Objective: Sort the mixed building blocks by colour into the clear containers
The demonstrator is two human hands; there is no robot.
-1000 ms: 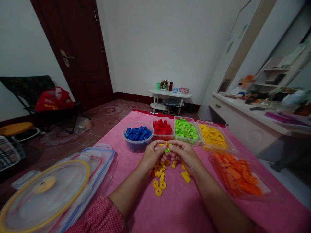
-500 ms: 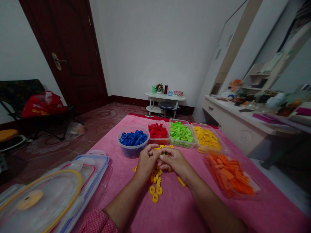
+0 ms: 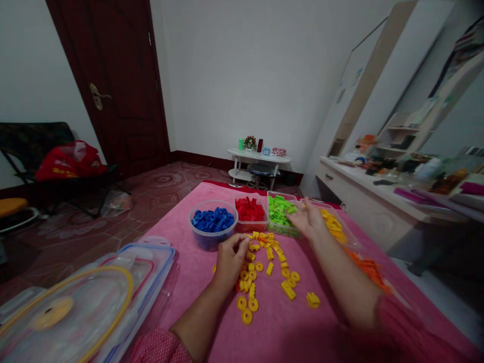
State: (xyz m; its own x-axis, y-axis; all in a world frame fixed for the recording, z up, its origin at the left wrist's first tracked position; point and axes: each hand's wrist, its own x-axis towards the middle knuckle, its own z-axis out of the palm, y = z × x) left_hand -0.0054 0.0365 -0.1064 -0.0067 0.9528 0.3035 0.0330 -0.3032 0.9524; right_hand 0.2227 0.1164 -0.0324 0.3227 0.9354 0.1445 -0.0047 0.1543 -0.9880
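My left hand [image 3: 231, 255] rests on the pink cloth [image 3: 280, 327] with its fingers pinched at a chain of yellow and orange pieces [image 3: 264, 241]. Loose yellow rings and bricks [image 3: 264, 285] lie scattered around and below it. My right hand [image 3: 308, 218] is stretched forward over the clear tub of green pieces [image 3: 279, 212], fingers spread at the tub's right edge. Whether it grips a piece is hidden. Left of that tub stand a tub of red pieces [image 3: 249, 210] and a round bowl of blue rings [image 3: 213, 222].
A tub of yellow bricks [image 3: 333, 224] and a heap of orange bricks [image 3: 368, 269] lie behind my right forearm. Stacked clear lids [image 3: 75, 302] sit at the near left. A white dresser [image 3: 378, 201] stands right, a small white table [image 3: 259, 160] and a dark door beyond.
My hands were together over the yellow pile, joining pieces. Now my right hand has left and reached forward to the green tub, while my left hand stays by the chain.
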